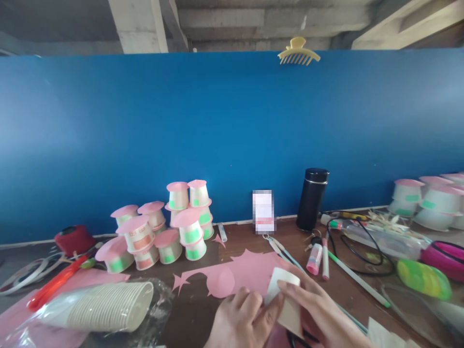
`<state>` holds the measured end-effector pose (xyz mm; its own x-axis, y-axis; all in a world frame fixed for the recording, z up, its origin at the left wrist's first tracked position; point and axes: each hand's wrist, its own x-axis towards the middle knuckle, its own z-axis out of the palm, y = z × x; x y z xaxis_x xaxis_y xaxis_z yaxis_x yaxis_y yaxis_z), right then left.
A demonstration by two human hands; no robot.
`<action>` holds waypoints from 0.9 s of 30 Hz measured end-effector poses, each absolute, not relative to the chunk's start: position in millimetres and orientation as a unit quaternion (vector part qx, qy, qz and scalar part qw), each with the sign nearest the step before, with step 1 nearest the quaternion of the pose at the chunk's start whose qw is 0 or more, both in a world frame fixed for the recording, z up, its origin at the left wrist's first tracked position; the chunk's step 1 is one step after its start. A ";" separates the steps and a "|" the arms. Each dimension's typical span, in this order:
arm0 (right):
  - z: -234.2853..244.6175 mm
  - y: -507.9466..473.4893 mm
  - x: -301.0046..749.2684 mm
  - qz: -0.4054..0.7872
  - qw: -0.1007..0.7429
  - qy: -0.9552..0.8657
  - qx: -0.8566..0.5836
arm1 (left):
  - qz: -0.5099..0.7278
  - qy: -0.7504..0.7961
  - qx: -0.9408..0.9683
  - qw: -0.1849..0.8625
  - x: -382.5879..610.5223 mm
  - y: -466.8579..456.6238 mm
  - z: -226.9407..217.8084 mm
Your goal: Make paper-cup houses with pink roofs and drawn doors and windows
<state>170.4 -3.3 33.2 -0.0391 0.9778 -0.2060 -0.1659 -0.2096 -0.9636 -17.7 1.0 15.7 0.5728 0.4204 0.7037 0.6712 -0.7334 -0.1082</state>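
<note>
At the bottom middle both my hands hold one upturned white paper cup (286,295) over the table. My left hand (241,321) is curled, its thumb pressed on the cup's left side. From the right, my right hand (319,311) wraps its fingers across the cup. Just beyond the cup lies a pink paper sheet (250,270) with circles cut out of it and a loose pink disc (221,282).
A pile of finished cups with pink tops (163,227) stands at the left. A sleeve of stacked paper cups (105,304) lies front left beside a red cutter (54,285). Black flask (311,198), glue stick (314,258), pens, cables and more capped cups (427,198) fill the right. Blue partition (217,130) behind.
</note>
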 end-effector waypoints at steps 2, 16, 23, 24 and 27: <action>34.4 0.1 171.9 0.567 0.492 -0.421 -0.510 | -0.370 -0.309 -0.870 0.098 -20.6 4.3 17.7; 14.0 -8.8 154.8 0.179 0.401 -0.691 -0.574 | -0.088 -0.592 -0.795 -0.101 -76.1 37.4 47.6; 12.0 -10.0 137.2 0.256 0.333 -0.705 -0.572 | -0.030 -0.578 -0.801 -0.151 -77.8 43.3 35.0; 12.1 -9.6 134.7 0.264 0.323 -0.704 -0.575 | -0.036 -0.575 -0.803 -0.151 -77.7 43.3 34.5; 12.8 -9.2 130.4 0.281 0.299 -0.710 -0.572 | -0.072 -0.563 -0.812 -0.136 -76.4 42.0 36.1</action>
<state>130.4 -9.2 12.8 -0.1671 0.9805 0.1036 0.6436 0.1881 -0.7419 -76.4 42.0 36.1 0.3562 0.9337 -0.0362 0.8946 -0.3296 0.3018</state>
